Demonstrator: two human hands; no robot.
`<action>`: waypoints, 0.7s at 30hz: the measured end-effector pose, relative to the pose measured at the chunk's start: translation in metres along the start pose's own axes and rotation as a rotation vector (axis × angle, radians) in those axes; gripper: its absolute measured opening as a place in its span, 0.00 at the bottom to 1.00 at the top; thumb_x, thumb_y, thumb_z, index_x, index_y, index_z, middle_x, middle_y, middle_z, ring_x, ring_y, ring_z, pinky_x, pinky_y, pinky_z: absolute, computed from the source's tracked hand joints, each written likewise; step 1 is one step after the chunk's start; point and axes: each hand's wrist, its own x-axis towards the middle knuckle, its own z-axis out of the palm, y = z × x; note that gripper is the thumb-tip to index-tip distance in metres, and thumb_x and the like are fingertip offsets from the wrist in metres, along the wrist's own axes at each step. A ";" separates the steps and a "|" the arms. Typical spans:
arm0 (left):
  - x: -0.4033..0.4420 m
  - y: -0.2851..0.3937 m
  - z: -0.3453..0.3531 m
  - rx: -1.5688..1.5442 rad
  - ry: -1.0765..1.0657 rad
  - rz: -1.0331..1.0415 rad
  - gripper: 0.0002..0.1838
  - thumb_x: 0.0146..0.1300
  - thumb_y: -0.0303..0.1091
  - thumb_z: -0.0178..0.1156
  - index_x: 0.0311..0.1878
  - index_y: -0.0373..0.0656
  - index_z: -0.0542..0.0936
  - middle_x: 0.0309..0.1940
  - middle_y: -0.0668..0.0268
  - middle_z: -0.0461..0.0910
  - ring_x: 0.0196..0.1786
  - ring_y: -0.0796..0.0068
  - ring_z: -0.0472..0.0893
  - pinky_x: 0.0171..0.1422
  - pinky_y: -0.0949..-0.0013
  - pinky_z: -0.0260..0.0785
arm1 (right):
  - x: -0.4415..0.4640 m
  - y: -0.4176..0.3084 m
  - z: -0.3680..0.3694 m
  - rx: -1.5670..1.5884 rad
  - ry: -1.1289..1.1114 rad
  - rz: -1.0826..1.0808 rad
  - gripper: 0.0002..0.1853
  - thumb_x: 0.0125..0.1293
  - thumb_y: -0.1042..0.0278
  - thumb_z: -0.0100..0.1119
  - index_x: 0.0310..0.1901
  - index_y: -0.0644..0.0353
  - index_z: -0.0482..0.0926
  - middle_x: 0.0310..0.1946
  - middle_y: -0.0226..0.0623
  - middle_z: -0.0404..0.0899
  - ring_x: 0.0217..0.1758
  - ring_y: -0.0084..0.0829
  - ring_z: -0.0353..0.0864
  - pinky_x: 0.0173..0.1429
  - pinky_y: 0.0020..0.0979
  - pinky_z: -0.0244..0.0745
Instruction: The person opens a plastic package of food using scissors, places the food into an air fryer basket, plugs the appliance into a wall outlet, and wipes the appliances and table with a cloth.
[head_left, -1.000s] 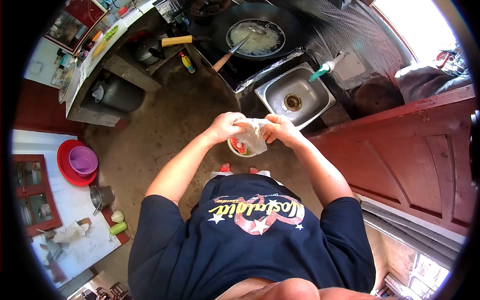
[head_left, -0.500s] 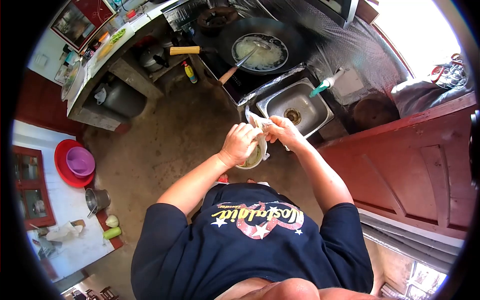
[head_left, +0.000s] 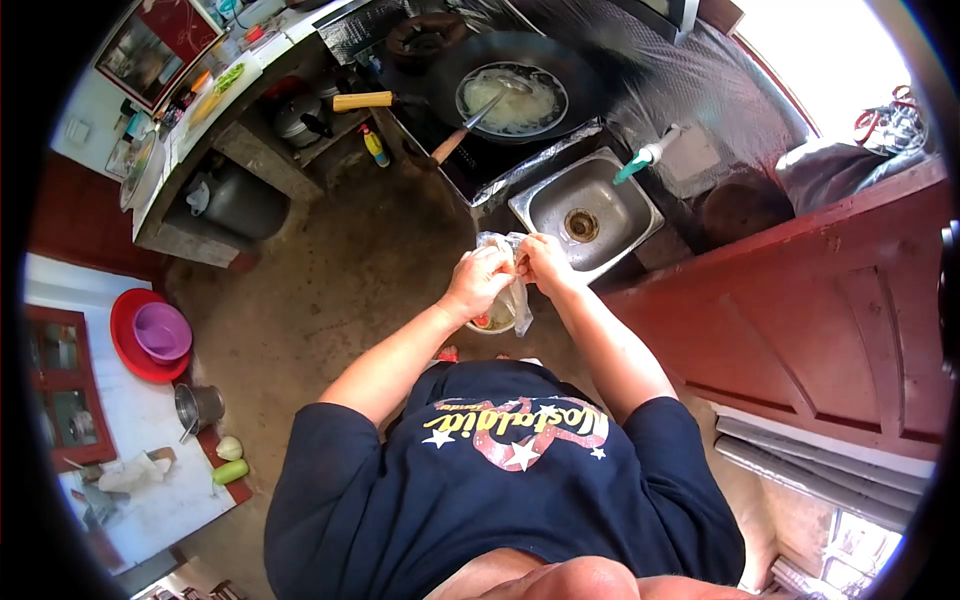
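Observation:
A crumpled clear plastic bag [head_left: 518,303] is pinched between my two hands, its lower part hanging down. My left hand [head_left: 477,282] has its fingers closed on the bag from the left. From the other side my right hand [head_left: 546,263] grips it, fingertips close to those of the left. What the bag contains is hard to make out. Right below the hands a pale bucket [head_left: 480,330] with some red and light scraps inside is partly hidden by the bag and left hand.
A steel sink [head_left: 547,205] with a green-tipped tap [head_left: 636,166] lies ahead. Beyond it, a wok [head_left: 440,90] with bubbling pale liquid and a wooden-handled ladle [head_left: 462,135] sits on the stove. A yellow bottle [head_left: 375,147] stands on the floor; a red door [head_left: 800,320] is at right.
Both hands have drawn slightly inward, and the right hand has shifted left. The bag now hangs lower over the bucket, covering more of it. The whole view has tilted slightly.

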 end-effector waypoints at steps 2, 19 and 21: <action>-0.006 0.003 0.003 0.228 0.077 0.081 0.05 0.48 0.32 0.59 0.26 0.45 0.74 0.25 0.64 0.72 0.34 0.61 0.74 0.39 0.63 0.62 | 0.004 0.009 0.002 0.096 0.014 0.140 0.06 0.54 0.73 0.45 0.23 0.62 0.71 0.16 0.34 0.69 0.15 0.25 0.67 0.17 0.27 0.63; 0.033 0.039 -0.046 -0.271 -0.143 0.006 0.02 0.53 0.22 0.59 0.30 0.39 0.76 0.29 0.73 0.70 0.33 0.85 0.69 0.38 0.78 0.63 | -0.064 -0.084 -0.010 -0.905 -0.135 -0.842 0.11 0.56 0.72 0.55 0.42 0.59 0.74 0.28 0.43 0.77 0.28 0.34 0.77 0.33 0.29 0.70; 0.036 0.054 -0.048 -0.414 -0.115 -0.104 0.03 0.53 0.21 0.59 0.30 0.39 0.77 0.30 0.73 0.71 0.34 0.84 0.69 0.39 0.78 0.63 | -0.072 -0.099 -0.014 -0.788 -0.293 -0.542 0.10 0.55 0.73 0.56 0.40 0.59 0.75 0.27 0.41 0.77 0.27 0.31 0.77 0.33 0.30 0.71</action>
